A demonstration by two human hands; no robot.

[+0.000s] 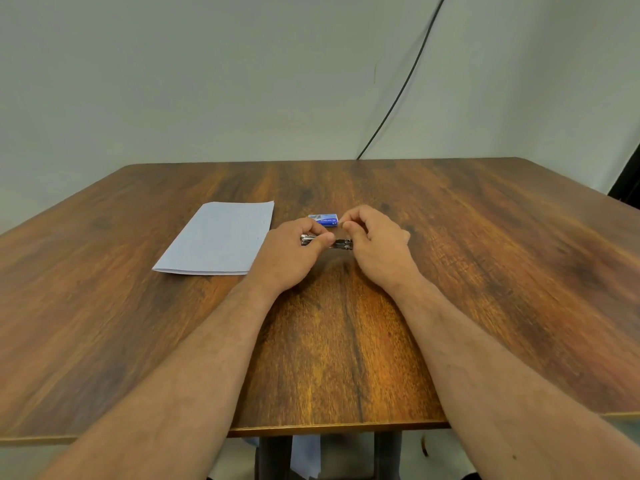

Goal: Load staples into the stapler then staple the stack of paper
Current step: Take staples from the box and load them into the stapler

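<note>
A small metal stapler [341,243] lies between my two hands at the middle of the wooden table [346,358]. My left hand [291,254] grips its left end, thumb and fingers closed around it. My right hand [375,242] is at the stapler's right end with its fingertips pinched together just above it; whether a strip of staples is between them is too small to tell. A blue staple box [325,220] sits just behind the hands. The stack of white paper [218,237] lies flat to the left of my left hand.
A black cable [401,91] runs down the pale wall behind the table's far edge. A dark object [628,178] stands at the right beyond the table. Table legs and some fabric show below the near edge.
</note>
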